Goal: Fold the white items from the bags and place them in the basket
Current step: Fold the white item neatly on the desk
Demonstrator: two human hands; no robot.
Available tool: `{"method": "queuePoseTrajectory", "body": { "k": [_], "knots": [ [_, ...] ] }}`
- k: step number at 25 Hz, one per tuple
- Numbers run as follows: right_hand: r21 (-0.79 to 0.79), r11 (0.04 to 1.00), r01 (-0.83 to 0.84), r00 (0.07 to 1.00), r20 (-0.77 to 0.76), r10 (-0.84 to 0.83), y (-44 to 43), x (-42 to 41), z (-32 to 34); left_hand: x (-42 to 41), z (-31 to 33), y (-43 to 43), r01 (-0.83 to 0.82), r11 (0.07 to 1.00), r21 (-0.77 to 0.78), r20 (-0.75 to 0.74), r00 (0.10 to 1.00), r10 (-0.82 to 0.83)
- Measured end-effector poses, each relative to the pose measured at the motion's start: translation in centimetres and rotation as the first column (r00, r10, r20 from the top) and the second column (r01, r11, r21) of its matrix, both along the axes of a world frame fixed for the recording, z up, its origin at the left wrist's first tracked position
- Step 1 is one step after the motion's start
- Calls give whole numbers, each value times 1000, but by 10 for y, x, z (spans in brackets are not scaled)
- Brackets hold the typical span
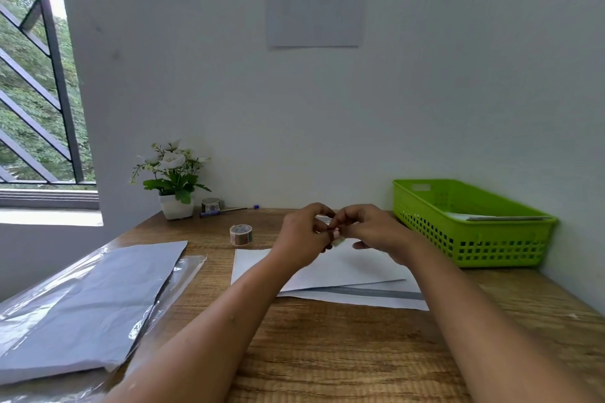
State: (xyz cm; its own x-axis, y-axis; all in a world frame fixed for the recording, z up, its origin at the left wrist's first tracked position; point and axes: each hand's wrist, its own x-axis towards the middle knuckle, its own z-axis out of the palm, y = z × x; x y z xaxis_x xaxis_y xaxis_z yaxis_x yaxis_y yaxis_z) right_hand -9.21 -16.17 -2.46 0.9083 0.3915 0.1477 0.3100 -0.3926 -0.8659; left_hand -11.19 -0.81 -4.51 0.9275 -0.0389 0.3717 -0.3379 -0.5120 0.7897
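Left hand (302,237) and right hand (375,232), fingers curled, pinch a small strip (338,241).

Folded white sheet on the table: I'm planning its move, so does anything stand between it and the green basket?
Nothing visible rests between the folded white sheet and the green basket to its right, only bare table. The left hand and right hand hover above the sheet, pinching a small strip.
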Motion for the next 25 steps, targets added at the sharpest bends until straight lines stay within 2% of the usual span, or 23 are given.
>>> {"method": "queuePoseTrajectory", "body": {
  "k": [3, 6, 8, 12, 15, 18, 22, 25],
  "knots": [
    [45, 998, 31, 999, 10, -32, 1, 2, -2, -3, 1, 3, 3, 985, -175, -66, 998, -14],
    [79, 997, 0, 998, -64, 5, -2, 4, -4, -5, 5, 1, -61, 938, -340, -103, 994, 28],
    [103, 995, 0, 998, -67, 7, -2, 5, -5, -7, 7, -2, -82, 917, -390, -116, 992, 40],
    [251, 967, 48, 995, -101, -23, -3, 6, -1, -7, 2, -12, -120, 946, -301, -62, 992, 106],
    [224, 974, 23, 985, -174, 17, -4, 4, -1, -8, -1, -15, -181, 959, -218, 31, 981, 192],
    [196, 980, 17, 988, -152, 13, -1, 2, -3, -7, -1, -13, -220, 961, -170, 59, 971, 233],
    [255, 963, 90, 991, -114, -63, -5, 9, -2, -6, -3, -16, -183, 970, -163, 23, 982, 189],
    [233, 951, 202, 978, -103, -182, -5, 16, -9, -3, -10, -19, -124, 990, -68, 3, 992, 125]
  ]
}}
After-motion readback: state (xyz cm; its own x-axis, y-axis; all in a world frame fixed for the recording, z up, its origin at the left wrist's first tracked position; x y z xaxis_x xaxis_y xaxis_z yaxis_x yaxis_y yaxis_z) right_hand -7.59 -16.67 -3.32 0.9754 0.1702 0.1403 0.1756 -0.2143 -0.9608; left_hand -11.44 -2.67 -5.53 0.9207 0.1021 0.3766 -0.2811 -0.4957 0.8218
